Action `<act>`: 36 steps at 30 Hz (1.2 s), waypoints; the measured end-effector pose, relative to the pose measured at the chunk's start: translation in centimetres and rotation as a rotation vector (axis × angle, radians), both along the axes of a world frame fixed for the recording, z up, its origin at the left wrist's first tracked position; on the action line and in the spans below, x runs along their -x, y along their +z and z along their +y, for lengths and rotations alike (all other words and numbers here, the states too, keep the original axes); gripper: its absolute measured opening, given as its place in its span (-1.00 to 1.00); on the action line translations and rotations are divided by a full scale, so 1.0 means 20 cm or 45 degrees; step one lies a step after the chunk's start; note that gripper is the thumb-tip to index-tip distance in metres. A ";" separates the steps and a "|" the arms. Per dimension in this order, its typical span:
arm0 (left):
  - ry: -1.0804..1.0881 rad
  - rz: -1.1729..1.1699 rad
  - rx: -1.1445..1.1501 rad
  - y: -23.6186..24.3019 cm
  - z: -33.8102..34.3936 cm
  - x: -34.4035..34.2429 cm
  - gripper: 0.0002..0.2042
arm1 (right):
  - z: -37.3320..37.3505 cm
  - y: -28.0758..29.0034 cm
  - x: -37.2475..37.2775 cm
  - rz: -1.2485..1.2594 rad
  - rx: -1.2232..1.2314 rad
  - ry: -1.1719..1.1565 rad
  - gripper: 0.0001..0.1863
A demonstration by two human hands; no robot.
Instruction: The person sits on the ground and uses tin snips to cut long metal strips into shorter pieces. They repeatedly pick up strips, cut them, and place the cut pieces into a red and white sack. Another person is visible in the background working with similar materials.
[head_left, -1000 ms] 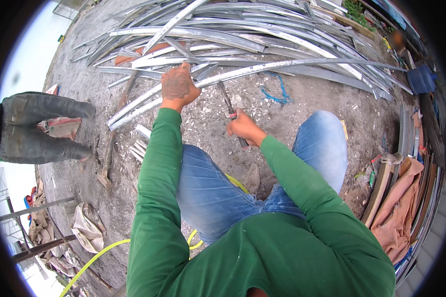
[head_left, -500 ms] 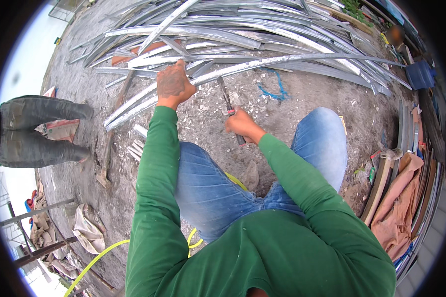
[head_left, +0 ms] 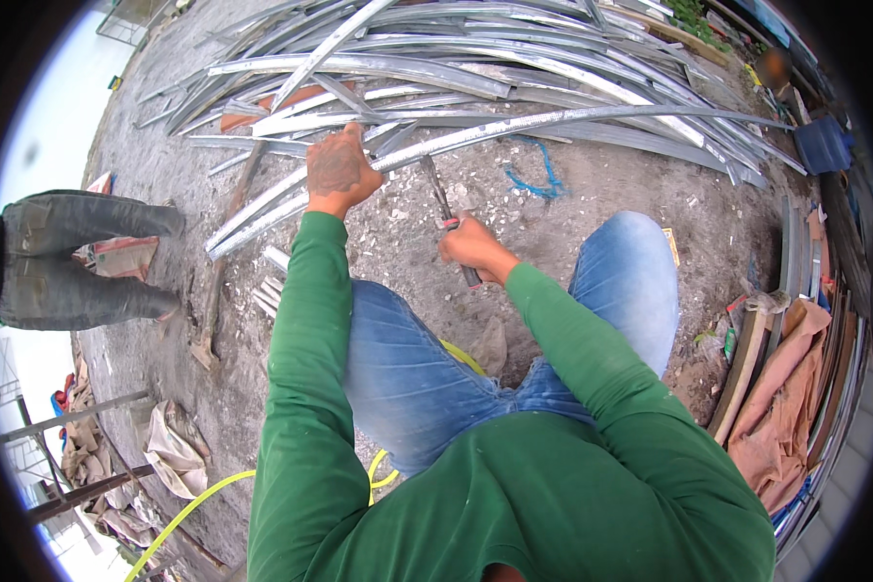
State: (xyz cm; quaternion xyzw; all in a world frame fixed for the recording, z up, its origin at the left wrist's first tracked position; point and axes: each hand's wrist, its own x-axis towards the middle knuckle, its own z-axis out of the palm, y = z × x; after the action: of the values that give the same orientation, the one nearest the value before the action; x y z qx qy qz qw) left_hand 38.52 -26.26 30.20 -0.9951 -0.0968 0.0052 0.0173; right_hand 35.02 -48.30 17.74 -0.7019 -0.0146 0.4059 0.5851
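My left hand [head_left: 341, 173] is closed on a long silvery metal channel [head_left: 514, 123], which slants from the ground at left up across the pile to the right. A second metal strip lies close along its lower left end. In my right hand [head_left: 475, 248] is a slim hand tool [head_left: 437, 191] with a dark metal end and a red-and-black handle; its exact kind is hard to make out. The fingers wrap round the handle. The tool's metal tip is at the near edge of the channel, right of my left hand.
A pile of metal channels [head_left: 436, 73] spreads beyond my hands. Blue twine [head_left: 535, 180] lies on the gritty ground. A person in dark trousers [head_left: 78, 257] stands at left, near a long-handled tool [head_left: 210, 320]. A yellow hose [head_left: 189, 506] runs behind me; brown sheeting [head_left: 781, 398] lies at right.
The tool in my right hand has shifted slightly left, with its tip still close to the channel. My left hand stays in place.
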 end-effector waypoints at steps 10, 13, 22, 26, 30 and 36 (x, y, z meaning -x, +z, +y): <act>0.033 0.075 0.078 -0.06 0.00 0.02 -0.46 | 0.02 -0.13 0.03 -0.206 0.313 0.014 -0.61; -0.027 0.141 0.089 -0.11 -0.02 -0.03 -0.47 | 0.05 -0.19 0.12 -0.419 0.464 -0.168 -0.64; -0.086 -0.068 0.054 -0.07 -0.07 -0.11 -0.44 | -0.06 -0.54 0.10 0.203 0.506 0.248 -0.09; 0.001 -0.289 -0.043 -0.02 0.03 -0.03 -0.51 | 0.02 0.11 0.09 -0.916 0.614 0.139 0.07; -0.075 -0.472 -0.065 0.15 -0.08 0.02 -0.44 | -0.22 0.63 -0.45 -1.829 0.760 0.071 -0.01; -0.325 -0.721 -0.256 0.43 -0.10 0.20 -0.33 | -0.67 0.85 -1.16 -1.493 0.773 1.100 -0.35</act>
State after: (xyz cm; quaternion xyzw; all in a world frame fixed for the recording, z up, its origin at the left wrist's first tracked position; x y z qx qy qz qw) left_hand 34.54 -28.22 38.84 -0.9545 0.0279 -0.2837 0.0882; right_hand 58.21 -61.64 34.80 -0.8626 -0.4808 0.1474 0.0551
